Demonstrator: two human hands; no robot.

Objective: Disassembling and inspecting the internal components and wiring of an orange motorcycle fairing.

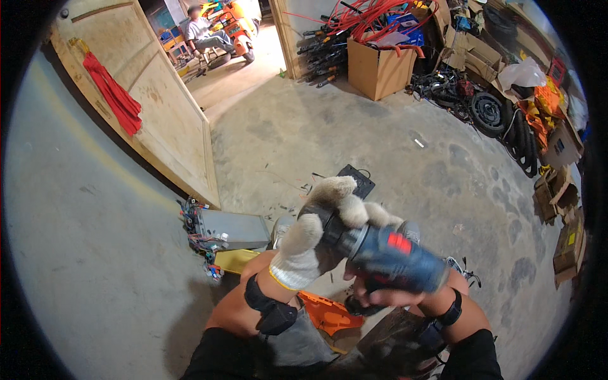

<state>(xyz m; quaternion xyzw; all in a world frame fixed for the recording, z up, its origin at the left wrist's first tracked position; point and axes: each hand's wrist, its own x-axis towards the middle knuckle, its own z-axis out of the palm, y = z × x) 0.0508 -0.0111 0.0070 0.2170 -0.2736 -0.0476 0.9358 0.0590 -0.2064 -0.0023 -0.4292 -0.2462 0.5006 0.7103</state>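
Observation:
A dark blue cordless drill (405, 259) with red marks lies across the view in front of me, slightly blurred. My left hand (301, 244), in a white knitted glove, is wrapped round its black chuck (332, 229). Bare, my right hand (387, 296) grips the drill's handle from below, and the drill body hides part of its fingers. Whether a bit sits in the chuck is hidden by the glove. Below the drill, between my legs, is an orange plastic part (330, 311).
On the floor to the left stand a grey metal box (232, 229) with bundled wires and a yellow panel (235, 260). Ahead lies a black box (358, 180). A cardboard box (383, 66) and piled parts line the right. Beyond an open door (149, 88), a person sits near an orange scooter.

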